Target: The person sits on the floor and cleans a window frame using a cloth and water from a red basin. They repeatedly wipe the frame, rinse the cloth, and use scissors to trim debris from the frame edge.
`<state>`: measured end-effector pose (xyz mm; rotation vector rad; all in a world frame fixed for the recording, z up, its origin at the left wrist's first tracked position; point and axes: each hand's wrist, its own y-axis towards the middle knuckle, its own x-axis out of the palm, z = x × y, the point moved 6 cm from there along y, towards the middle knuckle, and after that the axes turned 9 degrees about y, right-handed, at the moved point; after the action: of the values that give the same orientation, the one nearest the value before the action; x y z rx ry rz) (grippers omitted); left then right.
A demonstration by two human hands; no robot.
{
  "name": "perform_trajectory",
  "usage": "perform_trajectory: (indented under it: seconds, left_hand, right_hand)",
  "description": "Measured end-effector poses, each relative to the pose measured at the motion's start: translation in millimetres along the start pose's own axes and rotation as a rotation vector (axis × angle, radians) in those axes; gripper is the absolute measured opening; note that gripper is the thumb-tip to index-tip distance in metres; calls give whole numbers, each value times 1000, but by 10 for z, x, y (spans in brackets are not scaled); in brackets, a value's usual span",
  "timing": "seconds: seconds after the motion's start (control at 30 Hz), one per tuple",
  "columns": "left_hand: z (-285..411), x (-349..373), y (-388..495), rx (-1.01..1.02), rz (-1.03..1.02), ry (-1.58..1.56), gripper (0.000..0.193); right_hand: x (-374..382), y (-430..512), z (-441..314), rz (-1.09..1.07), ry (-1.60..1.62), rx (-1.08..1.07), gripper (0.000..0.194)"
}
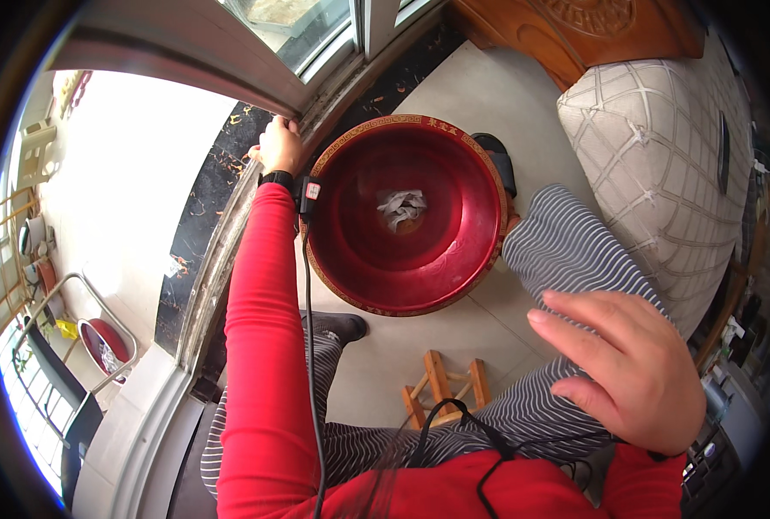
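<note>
My left hand [277, 148] reaches forward to the edge of a framed glass door [268, 78], with its fingers curled against that edge. A black watch-like band and a small black box with a cable [308, 194] are at this wrist. My right hand [631, 370] is raised over my striped trouser leg, holding nothing, with its fingers apart. Between my feet sits a large red basin [385, 266] with a gold-patterned rim that bears writing. A crumpled white cloth or tissue [404, 206] lies at its bottom.
A small wooden stool [440, 383] stands beneath me. To the right is a pale, quilted-looking cushioned block [644, 149], with carved wooden furniture [554, 32] ahead. Left of the door track [210, 285], a second red basin [103, 344] stands beside a metal-framed chair [73, 363].
</note>
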<state>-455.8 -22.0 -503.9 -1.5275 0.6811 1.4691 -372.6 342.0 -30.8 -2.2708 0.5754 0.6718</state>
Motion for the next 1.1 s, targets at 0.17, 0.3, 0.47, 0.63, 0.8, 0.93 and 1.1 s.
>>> perform_trajectory:
  seconds: [0.17, 0.3, 0.47, 0.63, 0.8, 0.93, 1.1]
  left_hand:
    - [-73, 56, 51, 74, 39, -40, 23]
    - [-48, 11, 12, 32, 0, -79, 24]
    - [-109, 87, -36, -209, -54, -121, 31]
    - [-98, 369, 104, 135, 69, -777, 28]
    - [-177, 430, 136, 95, 38, -403, 25]
    - [-110, 78, -4, 46, -87, -262, 32]
    - [-93, -206, -68, 133, -148, -30, 33]
  right_hand:
    - [-6, -7, -4, 4, 0, 2, 58]
    - [-20, -16, -7, 1, -3, -6, 58]
    - [-24, -31, -4, 10, 15, -17, 59]
    - [-19, -66, 7, 17, 26, -11, 59]
    - [-12, -80, 23, 33, 16, -16, 59]
    - [-18, -99, 28, 58, 21, -38, 59]
    - [-25, -145, 15, 102, 10, -62, 59]
